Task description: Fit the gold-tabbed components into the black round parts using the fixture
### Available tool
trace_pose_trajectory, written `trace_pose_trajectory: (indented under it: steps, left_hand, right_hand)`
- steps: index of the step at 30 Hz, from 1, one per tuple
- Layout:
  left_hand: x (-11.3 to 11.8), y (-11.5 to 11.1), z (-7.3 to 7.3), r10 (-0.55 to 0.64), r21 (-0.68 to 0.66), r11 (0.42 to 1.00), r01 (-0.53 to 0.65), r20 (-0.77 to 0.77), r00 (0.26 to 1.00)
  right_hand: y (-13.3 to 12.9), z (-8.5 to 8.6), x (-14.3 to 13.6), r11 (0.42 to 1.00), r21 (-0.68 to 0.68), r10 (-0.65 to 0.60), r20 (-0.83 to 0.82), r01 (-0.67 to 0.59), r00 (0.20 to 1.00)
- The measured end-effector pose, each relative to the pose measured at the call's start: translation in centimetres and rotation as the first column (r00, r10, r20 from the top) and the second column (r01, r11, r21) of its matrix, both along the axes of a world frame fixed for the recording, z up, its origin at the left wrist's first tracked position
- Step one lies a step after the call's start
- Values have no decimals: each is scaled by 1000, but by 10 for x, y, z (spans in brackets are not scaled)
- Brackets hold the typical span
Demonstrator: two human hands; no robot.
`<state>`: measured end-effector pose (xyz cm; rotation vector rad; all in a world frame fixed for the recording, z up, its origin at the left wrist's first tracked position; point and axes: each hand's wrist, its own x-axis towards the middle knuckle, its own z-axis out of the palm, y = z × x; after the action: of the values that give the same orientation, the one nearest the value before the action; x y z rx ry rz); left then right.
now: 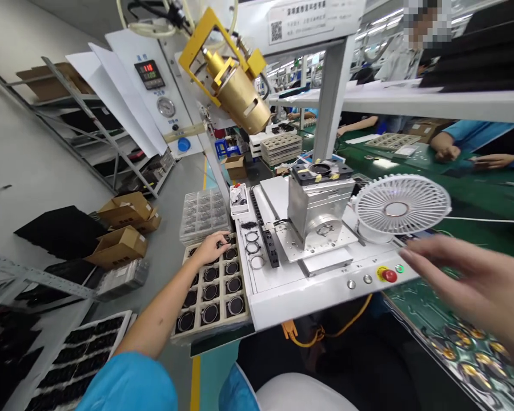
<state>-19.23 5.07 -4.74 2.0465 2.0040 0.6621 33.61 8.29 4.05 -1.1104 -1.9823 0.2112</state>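
Observation:
My left hand [211,249] reaches to the far end of a beige compartment tray [223,321]. Its fingers are curled and pinched on a round black part there, mostly covered by the fingers. More round black parts with silvery rims, such as one disc [210,312], sit in the tray's pockets. My right hand [466,279] is raised at the right, fingers stretched out and nothing in them. It is nearest to the green-lit button [400,269], the red emergency stop button [389,276] and a white fan [405,202]. Between my hands stands a metal fixture block [319,208] with a black top.
A brass-coloured cylinder head [244,103] hangs above the machine's white bed [261,291]. Several rings [252,248] and a black strip [269,245] lie on the bed. Clear plastic trays [203,214] are stacked behind the beige tray. Co-workers' hands [448,149] rest on the green bench.

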Motion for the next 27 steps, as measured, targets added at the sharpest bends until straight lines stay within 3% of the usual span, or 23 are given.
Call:
trace_pose_trajectory:
  steps: [3,6,9,12,14,16,19,23,27]
  left_hand:
    - [18,-5,20,-13,92,996,9,38,999]
    - [38,-11,47,-16,203,979,3,63,998]
    - [57,-18,78,-7,356,934,-25,89,996]
    - [75,-23,113,-2,421,906,-39,96,995]
    - [89,-22,135,-25,398,917,-8,79,997]
    - [106,-17,156,-76,380,924,53,46,996]
    - [141,5,179,-158,435,886,160,-41,987]
    - [194,52,200,-233,532,801,274,-145,962]
    - [231,89,210,-206,399,871,285,-230,951]
  right_hand:
    - [41,48,-48,966,167,210,-57,-198,976]
    - [87,91,-91,924,268,269,48,-272,962]
    - [122,120,-117,931,23,350,223,-364,910]
    - [139,136,-126,888,-209,454,251,-410,855]
    - [142,139,-125,871,-186,488,208,-456,848]
    - [140,137,-120,866,-75,500,128,-494,857]
    - [129,126,-110,880,91,473,-93,-466,876]
    - [100,102,-89,911,116,411,-335,-396,848]
    - [61,66,-56,919,44,365,-464,-391,807]
